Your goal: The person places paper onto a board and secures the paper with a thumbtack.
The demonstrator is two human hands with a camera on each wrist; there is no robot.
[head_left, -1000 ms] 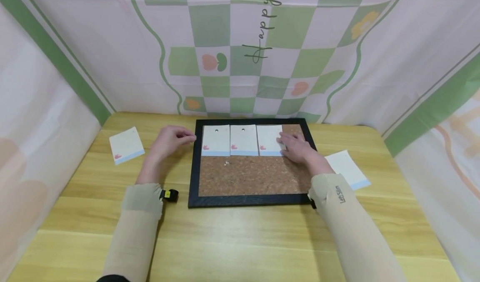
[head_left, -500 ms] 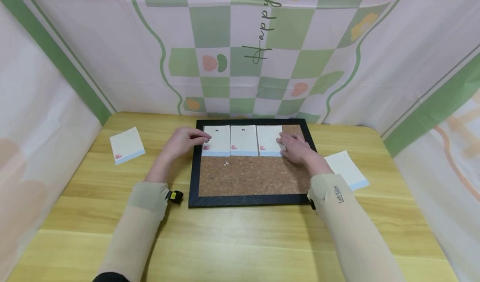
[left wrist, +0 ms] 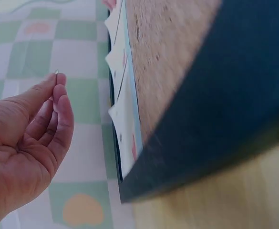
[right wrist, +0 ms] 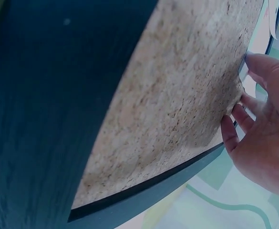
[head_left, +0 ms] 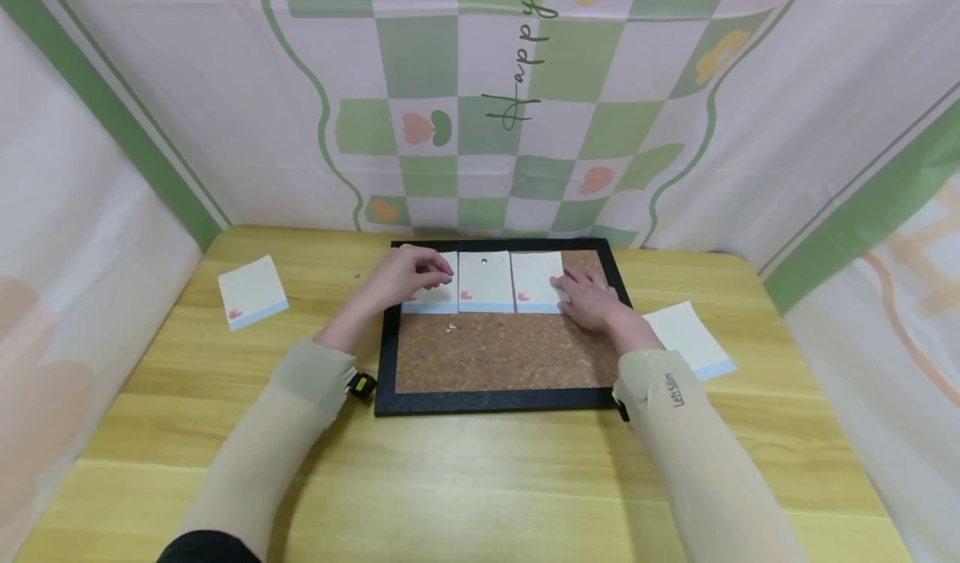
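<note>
A pale fabric backdrop with green-and-white checks (head_left: pixel 420 55) hung along the far side, the word "Happy" running up it. Before it spread a light, wood-grained surface (head_left: pixel 480 480). On its far half, around the middle, lay a rectangular brown cork board in a black frame (head_left: pixel 495 401).

Two beige sleeves (head_left: pixel 712 455) reached in from the near side. The left hand (head_left: pixel 412 276) was over the board's far left corner, thumb and fingers pinching a tiny silver pin. The right hand (head_left: pixel 596 301) lay toward the board's right, fingers extended, touching the right edge of a card and the cork beside it.

Three cream paper cards with blue bottom strips stood side by side along the board's far edge: the left card (head_left: pixel 431 306), partly covered by the left hand, the middle card (head_left: pixel 484 284) and the right card (head_left: pixel 534 284). Two similar loose cards (head_left: pixel 252 291) lay on the surface, one well left of the board, one just right of it.

Smallest were a round metallic tack (head_left: pixel 483 261) near the middle card's far edge, some whitish bits (head_left: pixel 452 327) on the cork, and the pinched tiny silver pin (left wrist: pixel 56 72).
</note>
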